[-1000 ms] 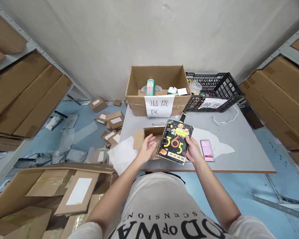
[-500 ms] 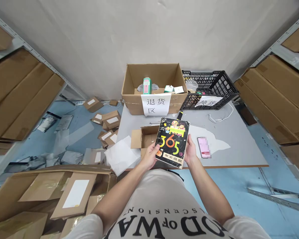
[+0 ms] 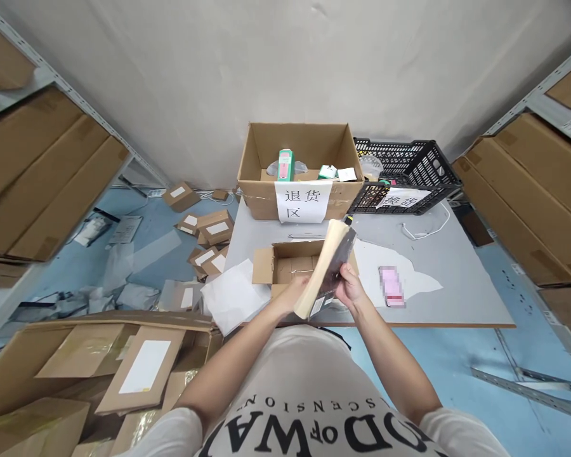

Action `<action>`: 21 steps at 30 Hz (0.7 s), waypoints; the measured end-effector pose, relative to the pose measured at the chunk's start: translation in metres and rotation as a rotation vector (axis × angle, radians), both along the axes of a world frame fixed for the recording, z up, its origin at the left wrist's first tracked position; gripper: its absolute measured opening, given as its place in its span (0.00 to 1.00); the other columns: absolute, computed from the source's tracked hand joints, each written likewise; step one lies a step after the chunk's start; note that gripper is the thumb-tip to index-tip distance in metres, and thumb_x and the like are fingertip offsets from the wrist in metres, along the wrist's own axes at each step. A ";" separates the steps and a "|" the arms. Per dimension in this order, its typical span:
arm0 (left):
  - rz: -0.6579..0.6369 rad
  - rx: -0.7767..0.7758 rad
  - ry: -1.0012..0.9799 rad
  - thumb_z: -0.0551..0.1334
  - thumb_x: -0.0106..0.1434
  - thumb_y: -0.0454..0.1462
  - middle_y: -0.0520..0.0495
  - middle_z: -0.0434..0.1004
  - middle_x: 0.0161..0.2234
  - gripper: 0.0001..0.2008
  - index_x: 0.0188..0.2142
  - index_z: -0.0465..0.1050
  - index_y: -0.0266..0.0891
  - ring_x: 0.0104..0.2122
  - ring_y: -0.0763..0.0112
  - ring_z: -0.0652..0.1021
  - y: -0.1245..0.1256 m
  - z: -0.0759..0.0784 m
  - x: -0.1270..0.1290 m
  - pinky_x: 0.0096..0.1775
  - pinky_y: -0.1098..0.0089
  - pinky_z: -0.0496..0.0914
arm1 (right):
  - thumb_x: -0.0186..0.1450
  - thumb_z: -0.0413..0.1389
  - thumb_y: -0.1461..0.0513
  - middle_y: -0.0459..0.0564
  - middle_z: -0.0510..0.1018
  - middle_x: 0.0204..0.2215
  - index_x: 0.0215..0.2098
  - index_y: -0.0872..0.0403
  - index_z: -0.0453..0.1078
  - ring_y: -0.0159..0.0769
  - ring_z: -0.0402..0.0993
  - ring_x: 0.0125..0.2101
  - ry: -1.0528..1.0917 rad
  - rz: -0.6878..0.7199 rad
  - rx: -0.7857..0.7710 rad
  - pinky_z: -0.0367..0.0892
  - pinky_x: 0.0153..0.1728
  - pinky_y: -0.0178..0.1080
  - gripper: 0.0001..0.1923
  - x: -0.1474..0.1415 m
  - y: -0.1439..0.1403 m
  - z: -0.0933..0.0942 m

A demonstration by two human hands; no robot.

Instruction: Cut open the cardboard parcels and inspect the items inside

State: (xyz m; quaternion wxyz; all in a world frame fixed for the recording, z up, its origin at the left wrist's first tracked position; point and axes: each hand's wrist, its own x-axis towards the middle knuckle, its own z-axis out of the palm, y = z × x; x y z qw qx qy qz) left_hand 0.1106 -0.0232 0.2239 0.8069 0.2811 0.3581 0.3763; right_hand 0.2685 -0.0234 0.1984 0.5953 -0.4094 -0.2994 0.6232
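A thick book [image 3: 324, 270] with a dark cover is tilted on edge between my hands, its cream page edges facing up and to the left. My left hand [image 3: 295, 293] grips its left side, the fingers partly hidden behind the pages. On the other side my right hand [image 3: 350, 287] holds the dark cover, thumb pressed on it. Just behind the book stands an open small cardboard box [image 3: 262, 266] on the grey table [image 3: 457, 279]. A phone with a pink screen [image 3: 391, 285] lies to the right of my right hand.
A large cardboard box [image 3: 254, 197] with a paper sign and a black plastic crate [image 3: 428, 171] stand at the table's back. White wrapping [image 3: 235, 295] lies at the left. Parcels [image 3: 214, 225] litter the floor; a big carton of boxes [image 3: 137, 374] is at lower left.
The book has turned from its front cover facing up to standing on edge, showing its page edges and another side of the cover. My right hand has shifted left onto that cover.
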 end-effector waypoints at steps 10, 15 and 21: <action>-0.040 0.232 0.115 0.69 0.51 0.43 0.41 0.79 0.39 0.27 0.50 0.71 0.36 0.34 0.68 0.78 0.013 0.024 -0.034 0.38 0.70 0.69 | 0.51 0.66 0.54 0.47 0.80 0.37 0.43 0.50 0.67 0.39 0.76 0.35 0.008 0.003 -0.129 0.72 0.38 0.43 0.24 0.014 -0.007 0.025; 0.028 0.157 0.199 0.70 0.49 0.41 0.48 0.78 0.30 0.22 0.44 0.74 0.36 0.29 0.73 0.76 0.010 0.003 -0.031 0.34 0.72 0.69 | 0.52 0.65 0.55 0.48 0.79 0.40 0.44 0.50 0.68 0.38 0.76 0.37 -0.072 -0.002 -0.108 0.71 0.40 0.41 0.23 0.018 -0.014 0.027; 0.081 0.075 0.117 0.71 0.50 0.41 0.51 0.76 0.28 0.21 0.43 0.74 0.38 0.24 0.80 0.73 0.009 -0.013 -0.036 0.29 0.77 0.67 | 0.54 0.63 0.53 0.49 0.77 0.45 0.49 0.48 0.67 0.41 0.74 0.44 0.027 0.140 -0.107 0.69 0.45 0.44 0.26 0.027 -0.026 0.026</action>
